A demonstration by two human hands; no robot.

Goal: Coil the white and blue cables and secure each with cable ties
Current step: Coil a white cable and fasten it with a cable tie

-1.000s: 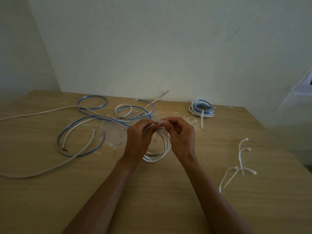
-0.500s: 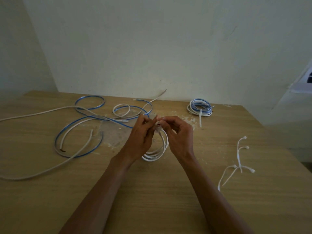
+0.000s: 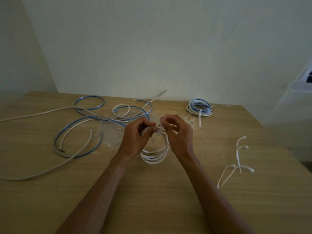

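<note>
The white coil (image 3: 154, 157) is held upright just above the table (image 3: 152, 208), with a cable tie (image 3: 159, 129) looped round its top. Half a second ago the fingers of the left hand (image 3: 135, 139) were stretched out; now they are curled round the coil's upper strands. The tie's tail is pinched by the right hand (image 3: 179, 135), which has been drawn slightly away from the left (tightening is probably under way). One bundled coil (image 3: 199, 107) already lies tied at the back. The loose cables (image 3: 81, 125) to the left are still uncoiled, and spare ties (image 3: 238, 159) lie to the right.
</note>
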